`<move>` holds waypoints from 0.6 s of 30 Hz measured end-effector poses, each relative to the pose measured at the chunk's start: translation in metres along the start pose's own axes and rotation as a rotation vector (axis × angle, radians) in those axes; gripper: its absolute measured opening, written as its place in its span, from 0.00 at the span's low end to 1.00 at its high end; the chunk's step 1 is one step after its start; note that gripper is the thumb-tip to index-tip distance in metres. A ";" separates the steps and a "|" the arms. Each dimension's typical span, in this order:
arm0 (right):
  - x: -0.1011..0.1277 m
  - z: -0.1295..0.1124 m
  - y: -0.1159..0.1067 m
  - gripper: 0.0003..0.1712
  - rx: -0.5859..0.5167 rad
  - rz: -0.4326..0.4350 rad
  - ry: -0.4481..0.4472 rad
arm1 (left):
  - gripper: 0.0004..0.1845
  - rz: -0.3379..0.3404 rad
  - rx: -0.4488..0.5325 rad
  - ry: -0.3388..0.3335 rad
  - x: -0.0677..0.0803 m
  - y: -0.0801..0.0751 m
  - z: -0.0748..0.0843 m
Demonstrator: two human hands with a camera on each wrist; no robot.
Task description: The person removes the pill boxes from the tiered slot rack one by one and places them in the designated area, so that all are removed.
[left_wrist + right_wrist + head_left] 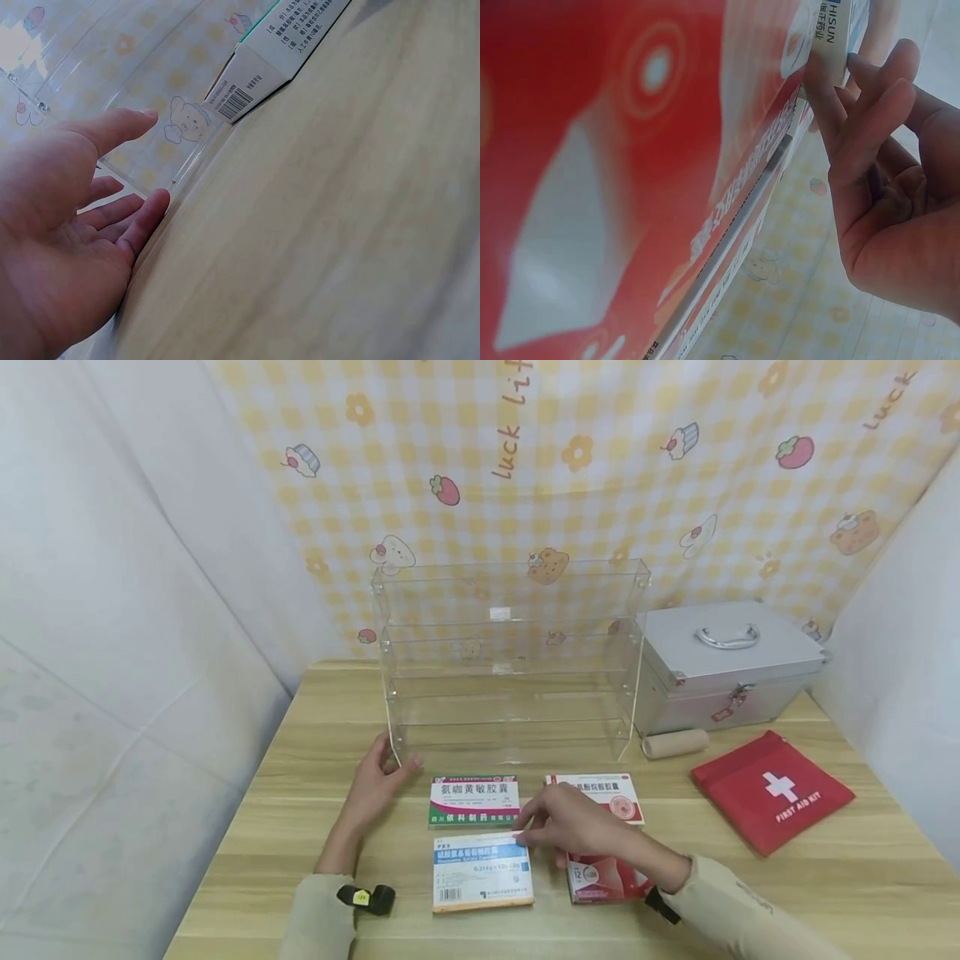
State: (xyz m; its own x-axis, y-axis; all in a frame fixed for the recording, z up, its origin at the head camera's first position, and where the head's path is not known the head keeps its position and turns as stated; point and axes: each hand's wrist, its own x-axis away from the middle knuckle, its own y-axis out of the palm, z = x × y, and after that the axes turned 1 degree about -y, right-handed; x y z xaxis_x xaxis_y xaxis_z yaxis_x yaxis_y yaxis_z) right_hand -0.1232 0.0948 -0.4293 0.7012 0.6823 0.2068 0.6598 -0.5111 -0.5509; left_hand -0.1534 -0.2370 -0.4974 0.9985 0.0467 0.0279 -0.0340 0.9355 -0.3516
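My left hand (375,787) rests by the lower left corner of a clear acrylic rack (510,733), thumb spread from the fingers, fingertips at its side edge. With its fingertips my right hand (576,823) pinches the upper right corner of a white and blue medicine box (480,877). In the right wrist view, the fingers meet at the end of this box (831,45). A green and white medicine box (474,802) lies just behind it. Under and beside my right hand are a white and red medicine box (622,789) and a red medicine box (596,881), both partly covered.
A silver metal case (731,672) with a handle stands right of the rack. In front of it lie a beige roll (675,743) and a red first aid pouch (772,792). A yellow checked curtain (480,460) hangs behind the wooden table (255,860).
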 end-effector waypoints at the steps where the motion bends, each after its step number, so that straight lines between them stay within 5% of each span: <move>1: 0.000 0.001 0.000 0.07 0.004 0.005 0.000 | 0.41 -0.001 -0.001 0.001 0.000 0.000 0.001; 12: 0.000 0.000 0.003 0.06 0.080 0.022 0.026 | 0.42 0.000 -0.015 0.009 0.001 0.001 0.002; 18: 0.006 -0.003 -0.005 0.07 0.188 0.127 -0.002 | 0.42 -0.005 -0.003 -0.008 0.002 -0.002 0.001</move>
State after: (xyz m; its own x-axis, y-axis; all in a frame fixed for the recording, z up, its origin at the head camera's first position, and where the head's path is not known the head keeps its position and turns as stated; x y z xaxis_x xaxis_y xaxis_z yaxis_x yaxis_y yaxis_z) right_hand -0.1212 0.0998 -0.4226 0.7746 0.6201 0.1245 0.5044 -0.4869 -0.7131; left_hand -0.1518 -0.2384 -0.4953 0.9983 0.0452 0.0371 -0.0291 0.9348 -0.3541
